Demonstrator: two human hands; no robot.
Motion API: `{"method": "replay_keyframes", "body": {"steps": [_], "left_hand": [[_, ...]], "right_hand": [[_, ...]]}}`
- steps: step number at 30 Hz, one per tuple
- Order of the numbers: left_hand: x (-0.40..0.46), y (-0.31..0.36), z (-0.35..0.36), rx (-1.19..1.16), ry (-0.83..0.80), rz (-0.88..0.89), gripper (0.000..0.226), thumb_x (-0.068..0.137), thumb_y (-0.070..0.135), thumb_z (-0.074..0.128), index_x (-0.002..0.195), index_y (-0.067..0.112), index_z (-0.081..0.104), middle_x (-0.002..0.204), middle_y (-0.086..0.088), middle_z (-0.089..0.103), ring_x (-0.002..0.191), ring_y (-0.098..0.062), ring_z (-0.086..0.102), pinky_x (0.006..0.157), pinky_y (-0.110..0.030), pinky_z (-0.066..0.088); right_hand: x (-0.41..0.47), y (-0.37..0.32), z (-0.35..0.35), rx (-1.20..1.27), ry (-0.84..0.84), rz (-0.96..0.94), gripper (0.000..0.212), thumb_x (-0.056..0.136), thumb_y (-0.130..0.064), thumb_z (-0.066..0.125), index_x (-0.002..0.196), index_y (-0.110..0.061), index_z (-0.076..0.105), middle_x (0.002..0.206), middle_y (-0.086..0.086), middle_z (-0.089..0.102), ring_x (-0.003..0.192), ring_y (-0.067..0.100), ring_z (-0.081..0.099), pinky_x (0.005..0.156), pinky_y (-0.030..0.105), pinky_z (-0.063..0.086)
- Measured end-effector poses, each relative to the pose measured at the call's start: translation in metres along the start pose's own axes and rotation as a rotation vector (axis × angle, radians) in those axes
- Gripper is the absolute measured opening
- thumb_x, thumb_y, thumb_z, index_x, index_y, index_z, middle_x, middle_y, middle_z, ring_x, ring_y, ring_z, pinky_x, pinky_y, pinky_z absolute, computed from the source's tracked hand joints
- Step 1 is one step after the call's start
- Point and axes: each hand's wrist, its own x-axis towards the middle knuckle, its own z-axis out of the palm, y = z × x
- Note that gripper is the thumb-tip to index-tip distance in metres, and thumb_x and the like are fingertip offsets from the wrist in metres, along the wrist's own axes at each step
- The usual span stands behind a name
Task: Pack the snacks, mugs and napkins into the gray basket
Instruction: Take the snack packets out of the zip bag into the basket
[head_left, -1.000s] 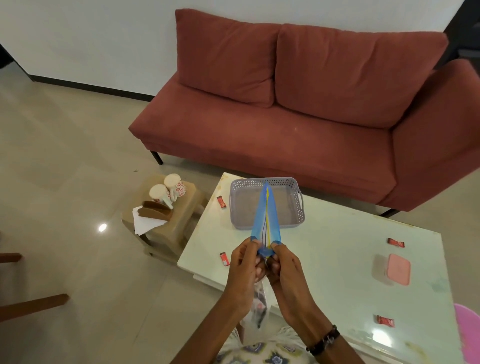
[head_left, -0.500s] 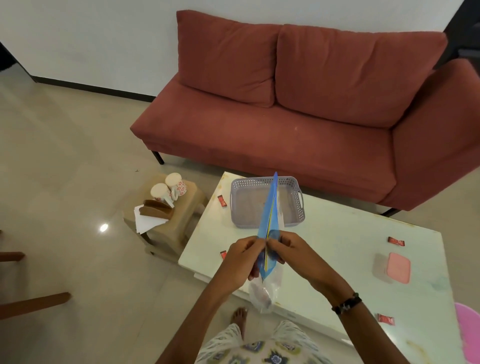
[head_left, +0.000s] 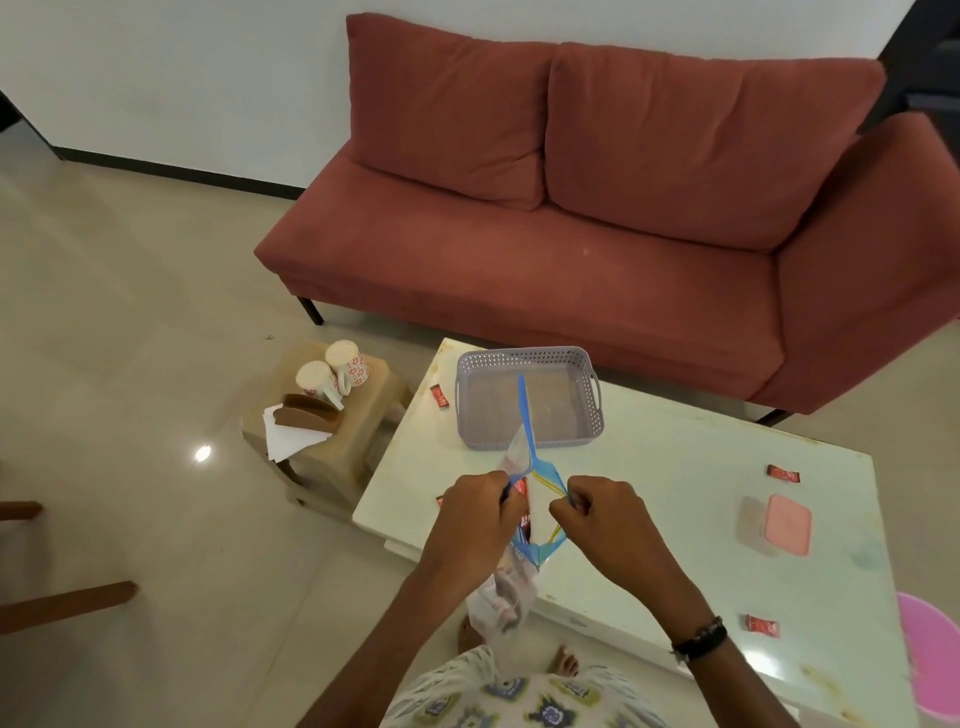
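— Blue-edged plastic, that zip bag (head_left: 530, 512): we hold its mouth pulled apart just over the near edge of the table (head_left: 675, 499), our left hand (head_left: 475, 519) pinching one lip, our right hand (head_left: 605, 517) pinching the other.

— Anything in it?

— Red print shows inside; the clear bottom hangs below the table edge.

— And past our hands?

— Red snack packets lie on the table: one (head_left: 762, 624) near our right wrist, one (head_left: 783, 473) beyond a pink-lidded box (head_left: 788, 525), one (head_left: 439, 395) just left of the gray basket (head_left: 530, 397) at the table's far left. Left of the table, a stool (head_left: 363, 431) bears two mugs (head_left: 332, 371) and napkins (head_left: 283, 439).
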Motion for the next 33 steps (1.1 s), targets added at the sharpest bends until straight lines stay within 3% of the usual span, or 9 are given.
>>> {"method": "replay_keyframes", "body": {"steps": [3, 8, 13, 16, 18, 20, 25, 30, 33], "left_hand": [[-0.003, -0.004, 0.001, -0.093, -0.047, -0.028, 0.043, 0.095, 0.023, 0.047, 0.053, 0.020, 0.035, 0.052, 0.004, 0.043, 0.047, -0.009, 0.041, 0.045, -0.010, 0.034], [-0.008, -0.005, 0.004, -0.141, -0.169, -0.068, 0.038, 0.094, 0.026, 0.047, 0.058, 0.021, 0.039, 0.060, -0.001, 0.050, 0.063, -0.014, 0.052, 0.056, -0.017, 0.037], [-0.008, -0.011, -0.002, 0.245, -0.052, 0.002, 0.032, 0.095, 0.039, 0.039, 0.081, 0.013, 0.048, 0.087, -0.009, 0.065, 0.069, -0.018, 0.055, 0.061, -0.027, 0.038], [-0.002, -0.008, 0.003, 0.268, 0.033, 0.092, 0.029, 0.097, 0.035, 0.036, 0.097, 0.011, 0.052, 0.096, -0.005, 0.064, 0.076, -0.018, 0.056, 0.063, -0.024, 0.036], [0.004, -0.005, 0.008, 0.264, 0.012, 0.097, 0.029, 0.098, 0.030, 0.034, 0.098, 0.009, 0.054, 0.099, -0.007, 0.064, 0.084, -0.022, 0.060, 0.065, -0.027, 0.038], [0.006, -0.004, 0.013, 0.240, 0.008, 0.081, 0.028, 0.098, 0.028, 0.034, 0.094, 0.008, 0.054, 0.097, -0.009, 0.065, 0.084, -0.023, 0.060, 0.065, -0.027, 0.037], [0.000, -0.018, 0.011, 0.119, 0.103, 0.041, 0.021, 0.094, 0.025, 0.044, 0.079, 0.011, 0.047, 0.078, -0.008, 0.060, 0.067, -0.020, 0.052, 0.060, -0.029, 0.037], [-0.001, -0.020, 0.009, 0.059, 0.062, 0.159, 0.019, 0.094, 0.022, 0.046, 0.077, 0.013, 0.045, 0.074, -0.008, 0.057, 0.064, -0.016, 0.045, 0.060, -0.023, 0.034], [-0.002, -0.018, 0.013, 0.066, 0.072, 0.158, 0.023, 0.095, 0.027, 0.045, 0.084, 0.008, 0.052, 0.081, -0.009, 0.063, 0.068, -0.019, 0.054, 0.062, -0.028, 0.043]], "right_hand": [[-0.001, 0.004, -0.003, -0.094, -0.077, 0.036, 0.036, 0.084, -0.027, 0.054, 0.058, -0.016, 0.033, 0.057, 0.003, 0.042, 0.055, 0.018, 0.036, 0.053, 0.030, 0.030], [0.015, -0.015, 0.003, -0.196, -0.009, -0.051, 0.023, 0.089, -0.037, 0.057, 0.093, -0.015, 0.055, 0.090, 0.002, 0.065, 0.077, 0.021, 0.059, 0.064, 0.027, 0.043], [0.020, -0.014, 0.006, -0.123, 0.016, -0.105, 0.013, 0.085, -0.024, 0.065, 0.085, -0.011, 0.066, 0.087, 0.005, 0.071, 0.073, 0.015, 0.058, 0.064, 0.020, 0.040], [0.012, -0.012, 0.011, -0.083, -0.004, -0.130, 0.013, 0.084, -0.026, 0.066, 0.080, -0.013, 0.067, 0.080, 0.001, 0.072, 0.067, 0.013, 0.058, 0.057, 0.014, 0.038], [0.009, -0.011, 0.014, -0.090, 0.003, -0.109, 0.014, 0.085, -0.026, 0.063, 0.081, -0.013, 0.066, 0.080, 0.001, 0.072, 0.070, 0.017, 0.062, 0.062, 0.022, 0.047], [0.007, -0.009, 0.012, -0.065, 0.021, -0.067, 0.013, 0.084, -0.026, 0.063, 0.079, -0.014, 0.066, 0.078, 0.000, 0.071, 0.072, 0.017, 0.064, 0.065, 0.026, 0.049], [-0.001, 0.012, -0.010, -0.159, 0.140, 0.087, 0.014, 0.081, -0.022, 0.060, 0.070, -0.018, 0.053, 0.071, -0.001, 0.064, 0.069, 0.022, 0.058, 0.058, 0.028, 0.035], [0.008, 0.013, -0.014, -0.192, 0.036, 0.138, 0.018, 0.085, -0.033, 0.059, 0.097, -0.019, 0.061, 0.096, 0.000, 0.067, 0.093, 0.026, 0.063, 0.078, 0.032, 0.047], [0.024, -0.002, -0.005, -0.169, 0.074, 0.085, 0.022, 0.088, -0.033, 0.058, 0.101, -0.014, 0.061, 0.099, 0.005, 0.067, 0.093, 0.029, 0.063, 0.079, 0.033, 0.047]]}}
